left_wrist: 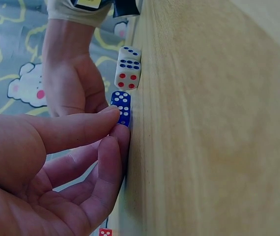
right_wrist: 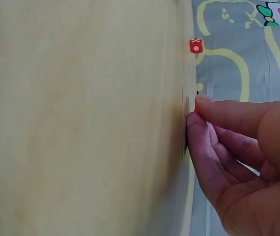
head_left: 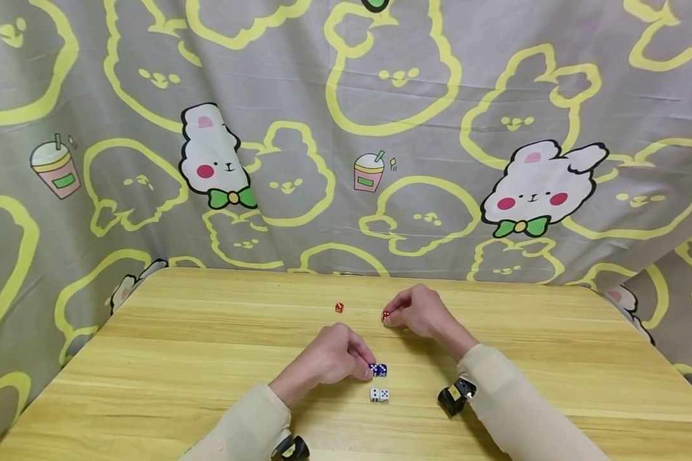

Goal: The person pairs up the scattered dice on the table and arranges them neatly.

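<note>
In the head view, my left hand [head_left: 333,353] pinches a blue die [head_left: 373,369] between thumb and finger; a second blue die [head_left: 382,370] sits right against it. Just nearer to me, a pair of white dice [head_left: 379,395] stand side by side. My right hand [head_left: 420,312] is farther out, with a red die [head_left: 386,315] between its thumb and fingertips. That die is mostly covered by the fingers in the right wrist view. Another red die [head_left: 339,307] lies to the left of the right hand, beyond the left hand.
All the dice are on a light wooden table [head_left: 207,358]. A grey curtain [head_left: 300,128] with yellow outlines and rabbit prints hangs behind its far edge. Black wrist cameras are strapped at both sleeves, the right one [head_left: 452,398] near the white dice.
</note>
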